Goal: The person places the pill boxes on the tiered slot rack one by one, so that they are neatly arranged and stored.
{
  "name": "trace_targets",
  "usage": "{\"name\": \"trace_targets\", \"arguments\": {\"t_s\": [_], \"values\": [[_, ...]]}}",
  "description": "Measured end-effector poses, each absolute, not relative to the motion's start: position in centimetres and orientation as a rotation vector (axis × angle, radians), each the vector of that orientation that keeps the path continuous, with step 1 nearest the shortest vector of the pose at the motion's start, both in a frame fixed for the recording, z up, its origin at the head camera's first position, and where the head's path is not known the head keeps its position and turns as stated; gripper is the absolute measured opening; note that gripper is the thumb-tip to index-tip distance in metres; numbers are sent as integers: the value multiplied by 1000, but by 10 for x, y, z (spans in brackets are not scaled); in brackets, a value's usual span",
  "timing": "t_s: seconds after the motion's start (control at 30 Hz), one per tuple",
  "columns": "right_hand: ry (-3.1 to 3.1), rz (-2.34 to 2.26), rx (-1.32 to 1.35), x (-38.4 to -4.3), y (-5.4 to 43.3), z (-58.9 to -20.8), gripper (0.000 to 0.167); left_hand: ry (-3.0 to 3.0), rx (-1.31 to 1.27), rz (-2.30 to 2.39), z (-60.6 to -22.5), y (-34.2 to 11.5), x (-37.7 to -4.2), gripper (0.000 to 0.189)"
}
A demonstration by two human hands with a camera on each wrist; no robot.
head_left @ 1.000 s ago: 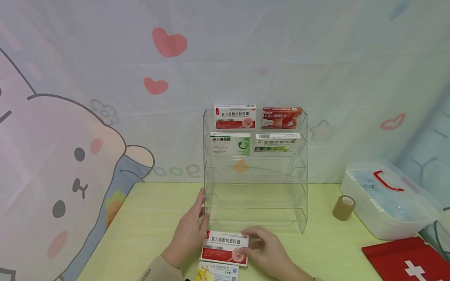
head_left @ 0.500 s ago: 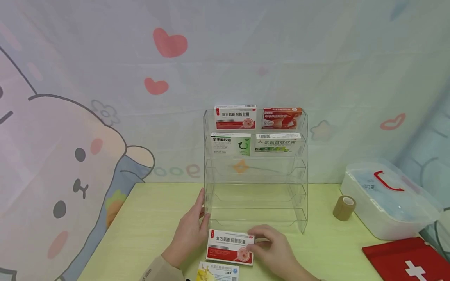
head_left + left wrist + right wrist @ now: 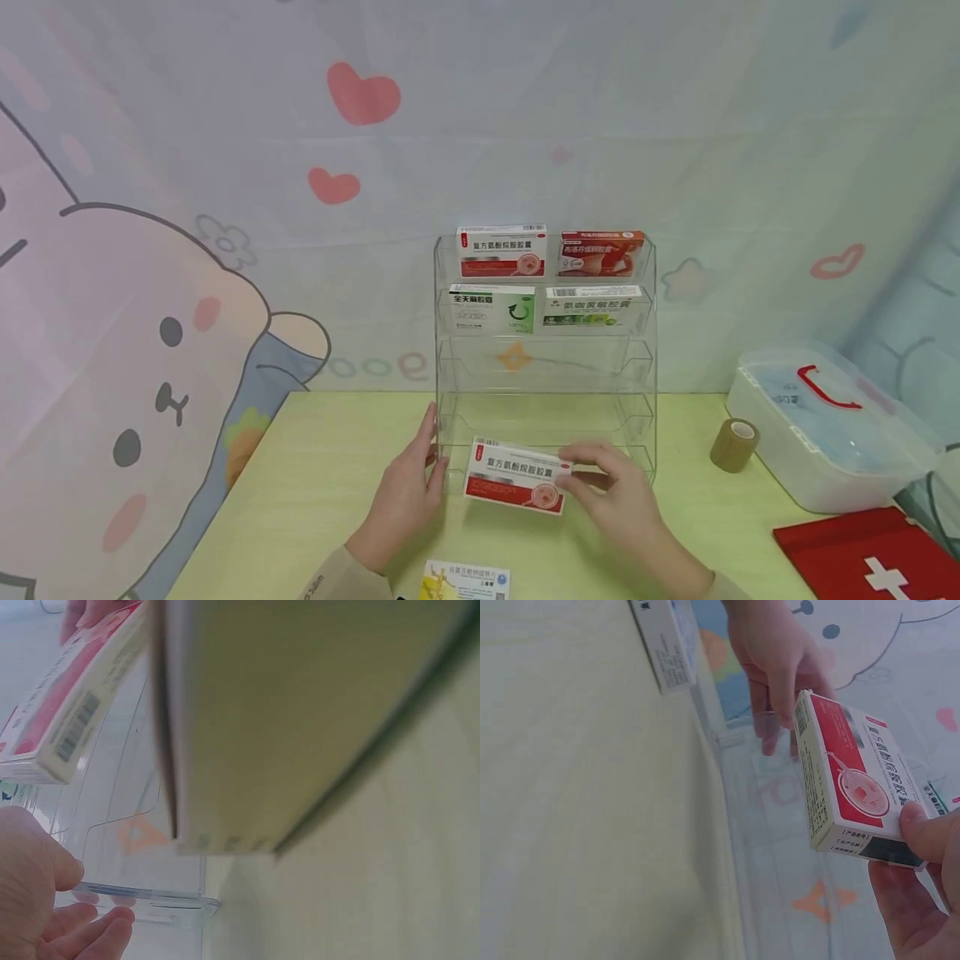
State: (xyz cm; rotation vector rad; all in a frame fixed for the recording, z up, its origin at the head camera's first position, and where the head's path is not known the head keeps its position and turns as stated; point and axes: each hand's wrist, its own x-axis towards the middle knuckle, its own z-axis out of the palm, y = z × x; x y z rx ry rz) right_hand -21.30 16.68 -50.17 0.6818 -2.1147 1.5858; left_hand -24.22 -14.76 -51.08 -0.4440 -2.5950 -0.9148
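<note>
My right hand (image 3: 618, 496) pinches the right end of a white and red medicine box (image 3: 517, 477), thumb in front and fingers behind. The box is tilted and held off the table, in front of the lower tiers of a clear tiered display rack (image 3: 545, 392). With thumb and fingers on either side of its left panel, my left hand (image 3: 405, 492) grips the rack, as the left wrist view shows. A yellow and white medicine box (image 3: 467, 582) lies at the near table edge, partly cut off. Some left fingers are hidden behind the panel.
On the rack's top tier stand a white-red box (image 3: 502, 265) and a red box (image 3: 600, 254). Below them are a green-white box (image 3: 492, 308) and another white-green box (image 3: 592, 307). To the right are a brown tape roll (image 3: 733, 444), a plastic case (image 3: 825, 433) and a red pouch (image 3: 862, 550).
My right hand has lifted the white and red medicine box off its place by the yellow and white box, moving it up and rightward toward the rack. My left hand has stayed on the rack.
</note>
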Motion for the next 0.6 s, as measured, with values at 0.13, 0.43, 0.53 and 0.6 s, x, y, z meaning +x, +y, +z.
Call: {"name": "trace_targets", "arguments": {"t_s": [0.13,0.43,0.53,0.6], "values": [[-2062,1539,679,-225,171,-483,30,-2589,-454,-914,-510,-147,-243,86],[-1974,1453,606,-249,169,-438,28,-2576,-465,-908,-510,-148,-242,85],[-1973,1430,594,-257,167,-424,28,-2567,-473,-901,-510,-148,-242,85],[-1971,1415,594,-261,165,-416,28,-2564,-475,-899,-511,-148,-242,85]]}}
